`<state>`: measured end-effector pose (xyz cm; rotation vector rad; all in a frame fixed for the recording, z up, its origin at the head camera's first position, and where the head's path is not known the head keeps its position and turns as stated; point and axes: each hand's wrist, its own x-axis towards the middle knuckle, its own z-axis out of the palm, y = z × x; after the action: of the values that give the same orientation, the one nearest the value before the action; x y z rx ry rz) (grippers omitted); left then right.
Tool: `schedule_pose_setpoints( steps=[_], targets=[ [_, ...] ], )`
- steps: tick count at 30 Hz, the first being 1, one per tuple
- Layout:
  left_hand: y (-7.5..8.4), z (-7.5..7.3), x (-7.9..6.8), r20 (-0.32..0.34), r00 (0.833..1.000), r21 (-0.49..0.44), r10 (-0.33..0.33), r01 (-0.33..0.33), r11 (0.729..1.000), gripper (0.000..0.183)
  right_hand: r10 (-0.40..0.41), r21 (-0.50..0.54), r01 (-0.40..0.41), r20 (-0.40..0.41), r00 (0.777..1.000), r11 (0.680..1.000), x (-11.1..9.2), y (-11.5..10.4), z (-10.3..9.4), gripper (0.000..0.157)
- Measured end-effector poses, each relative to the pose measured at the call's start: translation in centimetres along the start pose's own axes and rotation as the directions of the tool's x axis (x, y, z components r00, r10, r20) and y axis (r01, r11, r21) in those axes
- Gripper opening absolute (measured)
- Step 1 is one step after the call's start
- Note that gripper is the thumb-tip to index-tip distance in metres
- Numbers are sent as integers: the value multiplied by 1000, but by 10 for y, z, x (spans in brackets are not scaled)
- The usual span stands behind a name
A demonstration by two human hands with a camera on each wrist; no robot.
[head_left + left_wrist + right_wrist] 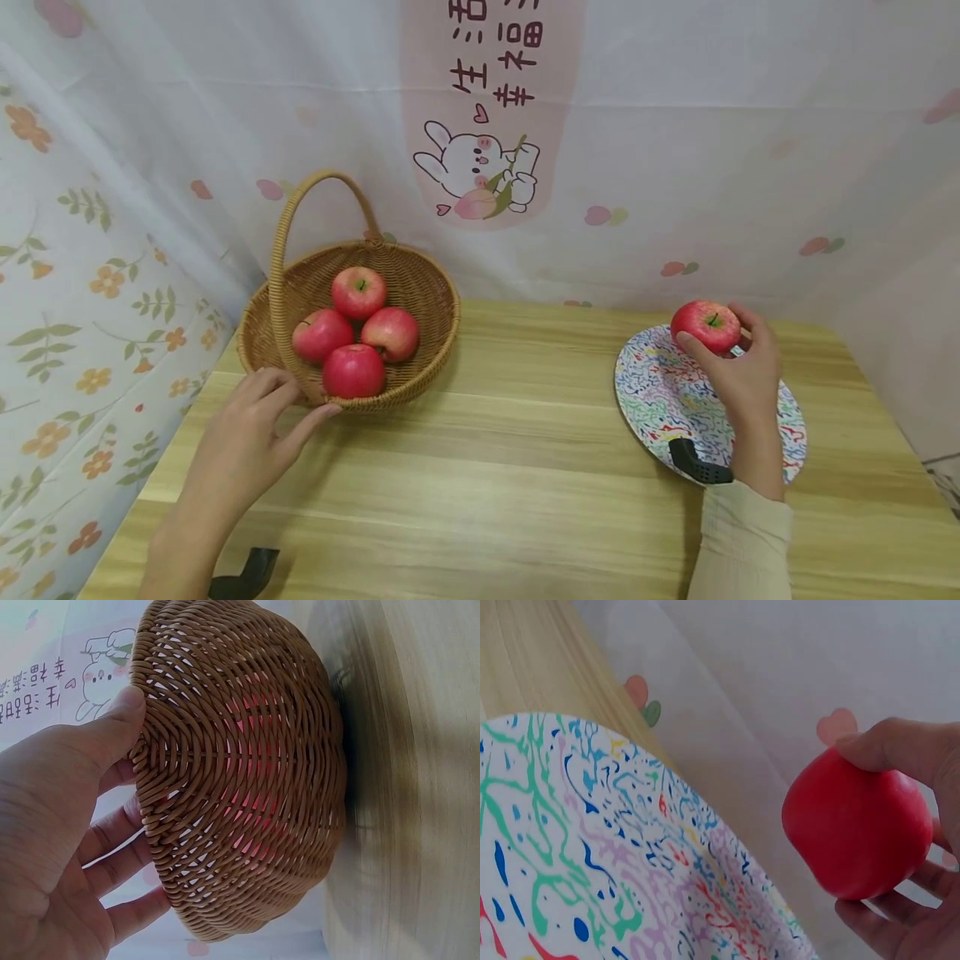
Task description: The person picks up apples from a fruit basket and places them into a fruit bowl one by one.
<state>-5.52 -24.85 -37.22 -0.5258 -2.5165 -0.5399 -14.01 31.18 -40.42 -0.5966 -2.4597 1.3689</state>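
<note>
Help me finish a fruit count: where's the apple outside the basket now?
In the head view, that apple is at the right, in the right hand near the far edge of the patterned plate.

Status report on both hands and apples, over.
Left hand gripping basket rim. Right hand holding one apple clear of patterned plate. Four more apples in basket. Raised handle may obstruct.

Your left forearm slants forward and inward, your left hand gripping between thumb and fingers, while your right forearm reaches ahead, your right hand curled in a hold.
</note>
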Motion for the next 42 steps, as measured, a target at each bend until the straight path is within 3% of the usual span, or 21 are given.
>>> schedule_pose_setpoints(
  steps=[13, 23, 29, 35, 42],
  targets=[
    [-2, 1, -1, -2, 1000, -1, 15, -15, 1000, 27, 86, -42, -85, 31, 996, 996, 7, 12, 7, 86],
    [-1, 1, -1, 2, 1000, 3, -1, 1, 1000, 29, 82, -35, -81, 42, 996, 996, 10, 18, 12, 90],
    [-2, 3, -1, -16, 1000, 3, 19, -19, 1000, 57, 58, -42, -56, 47, 997, 998, 11, 20, 14, 90],
    [-2, 1, -3, -6, 1000, 9, 11, -11, 1000, 33, 45, -36, -44, 46, 998, 998, 12, 20, 15, 89],
    [-2, 3, -1, -11, 1000, -3, 29, -29, 1000, 41, 39, -47, -37, 41, 998, 998, 12, 20, 14, 90]
  ],
)
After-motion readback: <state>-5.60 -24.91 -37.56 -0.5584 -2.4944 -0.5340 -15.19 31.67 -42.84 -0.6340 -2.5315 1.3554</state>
